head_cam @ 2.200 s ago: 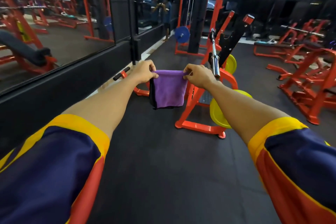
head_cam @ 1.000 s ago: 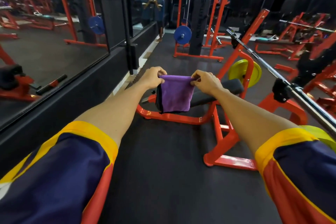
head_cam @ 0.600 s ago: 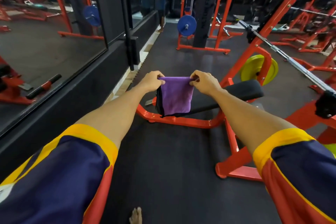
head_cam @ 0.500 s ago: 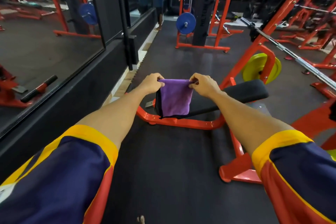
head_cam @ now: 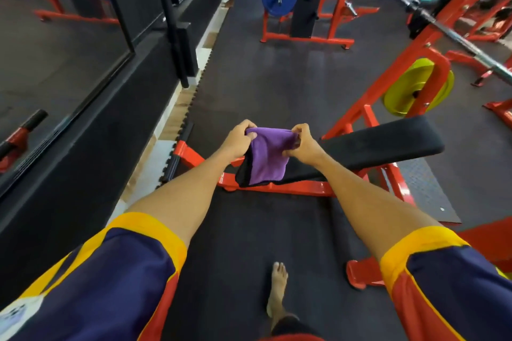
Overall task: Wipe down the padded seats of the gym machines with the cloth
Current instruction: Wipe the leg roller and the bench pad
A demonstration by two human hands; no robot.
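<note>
Since before, bench pad [head_cam: 382, 141] brought nearer; bare foot [head_cam: 278, 285] now seen on floor mat [head_cam: 277, 97]. On left, mirror wall [head_cam: 69, 77] close; barbell [head_cam: 454, 36] up on right; open mat left ahead past bench. Both arms stretched forward. In air before pad's left end, purple cloth [head_cam: 267, 158] held, top corners pinched by left hand [head_cam: 237, 141] and right hand [head_cam: 304, 145], fingers curled.

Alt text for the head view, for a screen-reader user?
The left hand and right hand grip the top edge of a purple cloth, which hangs in front of a black padded bench on a red frame. A yellow weight plate and barbell stand to the right, a mirrored wall to the left.
</note>
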